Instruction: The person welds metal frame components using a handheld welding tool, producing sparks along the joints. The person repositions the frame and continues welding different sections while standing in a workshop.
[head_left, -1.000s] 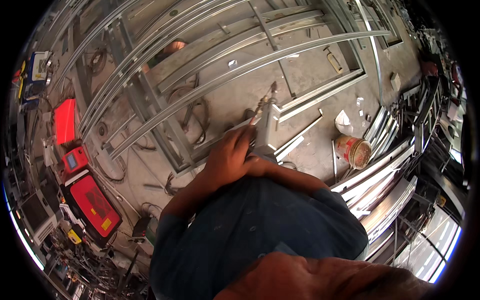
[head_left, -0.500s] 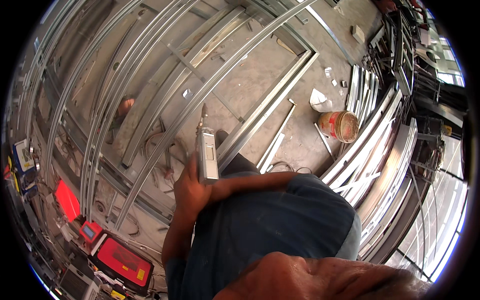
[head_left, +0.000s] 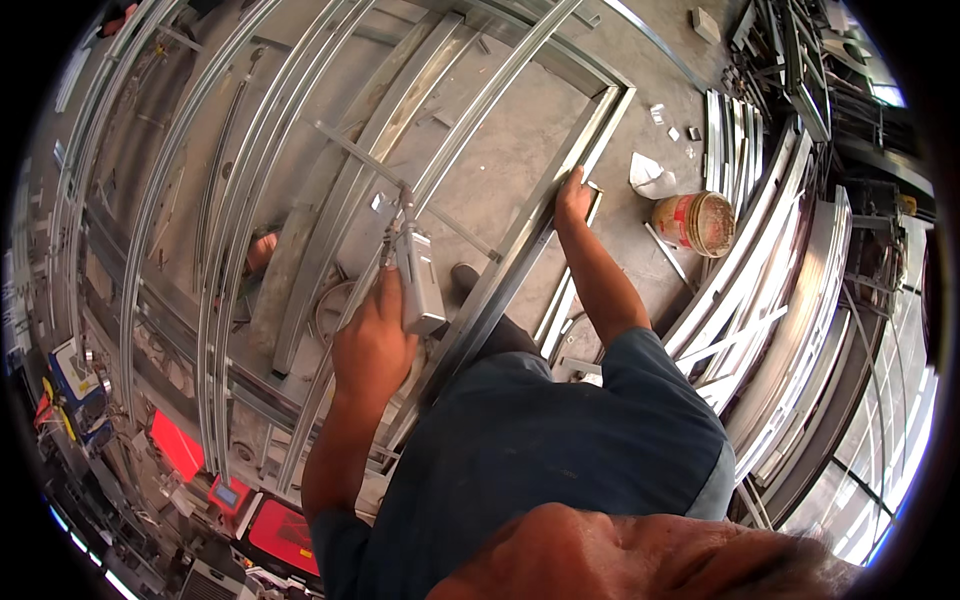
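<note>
My left hand (head_left: 373, 345) is closed around a boxy silver handheld welding gun (head_left: 421, 280). Its slim nozzle (head_left: 407, 200) points up and away, near a thin crossbar of a metal frame. My right hand (head_left: 573, 202) is wrapped around the near-right steel beam (head_left: 517, 245) of that frame, close to its far corner. Long shiny metal rails (head_left: 490, 85) run across the frame to the left of this beam. The fingertips of my left hand are partly hidden behind the gun.
A stained bucket (head_left: 690, 222) stands on the floor at right, next to a crumpled white piece (head_left: 652, 177). Stacked metal profiles (head_left: 770, 260) line the right side. A red-topped machine (head_left: 283, 535) sits at lower left, near a red panel (head_left: 177, 446).
My right hand has left the area beside the gun and reached out to the right, onto the steel beam. The gun is tilted slightly differently, still in my left hand.
</note>
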